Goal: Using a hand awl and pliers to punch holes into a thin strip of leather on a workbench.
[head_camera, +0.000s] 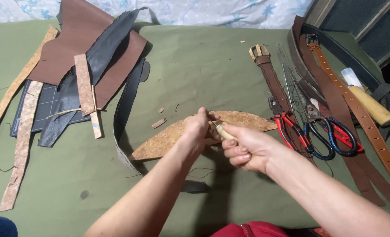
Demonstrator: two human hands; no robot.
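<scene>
A curved piece of brown cork-like leather lies at the middle of the green table cover. My left hand pinches its near edge, fingers closed on the material. Just to its right, my right hand is closed around a tool with a pale wooden handle, its tip hidden where the two hands meet. A thin dark thread trails on the cover below my hands.
Brown and black leather pieces and cork strips lie on a dark cutting mat at left. A dark strap curves nearby. At right lie belts, scissors, red pliers and a wooden-handled tool.
</scene>
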